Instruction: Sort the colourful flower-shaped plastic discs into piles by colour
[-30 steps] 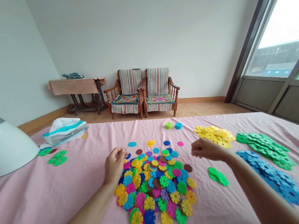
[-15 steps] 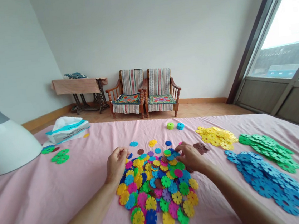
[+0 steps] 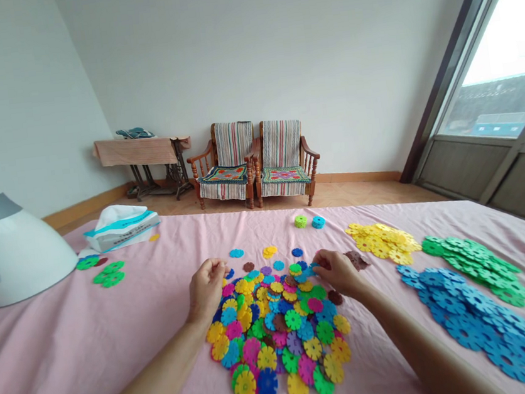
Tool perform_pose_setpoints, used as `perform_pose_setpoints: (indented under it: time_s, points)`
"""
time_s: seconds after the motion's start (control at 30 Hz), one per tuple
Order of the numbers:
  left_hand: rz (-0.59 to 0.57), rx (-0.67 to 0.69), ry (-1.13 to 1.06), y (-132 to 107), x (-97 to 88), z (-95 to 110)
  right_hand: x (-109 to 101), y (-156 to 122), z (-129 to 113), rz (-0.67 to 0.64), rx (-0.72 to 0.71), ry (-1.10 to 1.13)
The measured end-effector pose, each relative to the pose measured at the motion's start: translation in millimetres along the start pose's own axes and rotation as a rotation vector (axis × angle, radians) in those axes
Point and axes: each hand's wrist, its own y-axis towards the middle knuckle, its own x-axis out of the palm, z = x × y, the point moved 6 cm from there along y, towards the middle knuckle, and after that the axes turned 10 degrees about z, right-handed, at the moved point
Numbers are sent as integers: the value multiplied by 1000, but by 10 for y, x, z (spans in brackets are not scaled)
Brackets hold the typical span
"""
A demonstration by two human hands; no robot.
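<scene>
A heap of mixed-colour plastic snowflake discs [image 3: 277, 328] lies on the pink cloth [image 3: 71, 351] in front of me. My left hand [image 3: 207, 290] rests at the heap's upper left edge, fingers curled in a pinch; what they hold is hidden. At the heap's upper right edge my right hand [image 3: 337, 272] pinches a blue disc [image 3: 309, 272]. A small brown pile [image 3: 355, 259] lies just right of that hand. Sorted piles sit to the right: yellow [image 3: 384, 241], green [image 3: 473, 259] and blue [image 3: 475, 315].
A white rounded appliance [image 3: 7, 248] stands at the far left, with a tissue pack [image 3: 121, 227] and a few green discs [image 3: 105, 275] near it. Two short disc stacks, green [image 3: 300, 221] and blue [image 3: 318, 222], stand behind the heap. Two wooden chairs [image 3: 253, 163] and a side table [image 3: 141, 154] stand by the wall.
My right hand has swung from the right of the heap back onto its upper right edge and pinched a blue disc. A brown pile now shows beside it. My left hand has stayed put.
</scene>
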Motion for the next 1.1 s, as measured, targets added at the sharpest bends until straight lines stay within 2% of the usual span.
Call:
perform_pose_setpoints:
  time_s: [0.1,0.17,0.23,0.43,0.57,0.67,0.73,0.87,0.97,1.1]
  points:
    - [-9,202,108,-114,11,244,-25,11,-42,51,19,83]
    - [-70,398,163,-262,70,454,2,-10,-152,35,2,189]
    - [-145,528,193,-419,139,605,58,-60,-308,-6,-14,306]
    - [-255,646,251,-684,246,767,217,-306,-781,-49,-64,509]
    - [-301,621,234,-748,274,796,254,-430,-976,-53,-133,488]
    - [-302,559,219,-701,265,766,221,-415,-975,-28,-194,433]
    - [-270,477,186,-584,229,690,158,-334,-825,64,-170,352]
    - [-137,235,97,-185,98,386,32,-149,-322,286,-35,149]
    - [-74,110,102,113,42,144,74,-83,-31,288,38,81]
    - [-16,81,180,398,52,-25,168,-78,76,240,38,49]
